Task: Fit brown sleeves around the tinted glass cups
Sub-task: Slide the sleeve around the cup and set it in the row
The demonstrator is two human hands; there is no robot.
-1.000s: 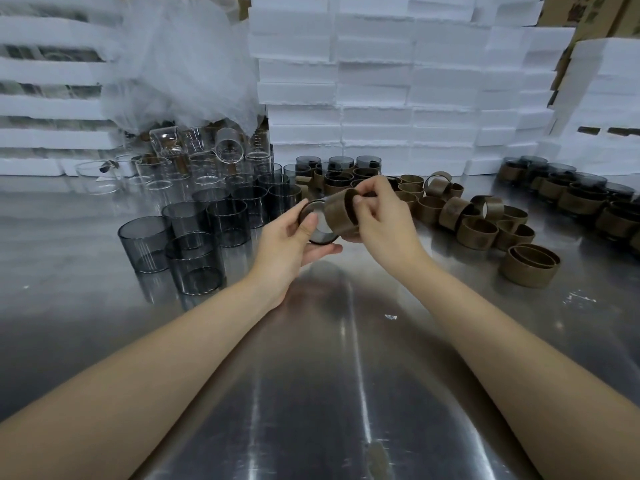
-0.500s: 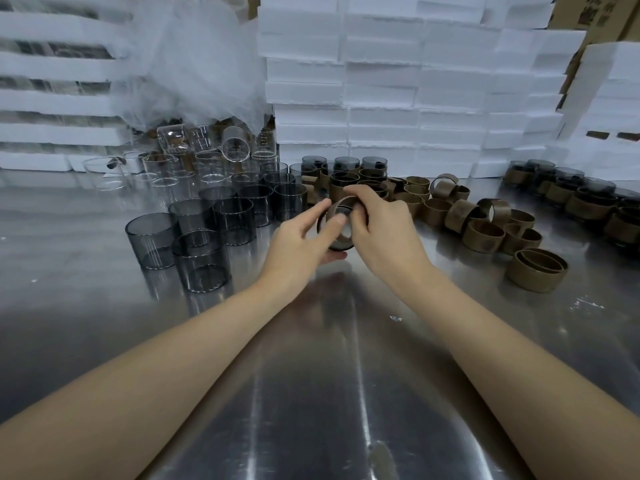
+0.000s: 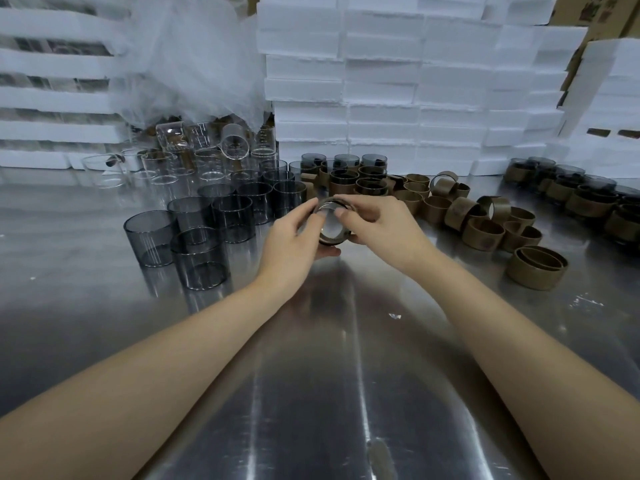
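Gripping one tinted glass cup between them, the left hand and right hand hold it tipped on its side above the steel table, at the middle of the view. Left fingers curl round its near side with the thumb beneath. Right fingers clamp over the far rim, thumb on the glass. One brown sleeve shows as a dark band round the cup, but the fingers cover most of it, so how far it is seated cannot be told.

Left of the hands stand bare tinted cups: six read clearly at the front, and the ones behind overlap too much to count. Behind them the clear glasses blur into each other under a crumpled plastic sheet, at least one lying on its side.

To the right lie loose sleeves, more than ten (the back ones hide one another), and nearest the camera a nested pair, one ring inside the other. Two groups of sleeved cups stand apart: one just behind the hands, the other cut off by the right edge. Stacked white foam slabs fill the background, and a cardboard box is cropped at the top corner.
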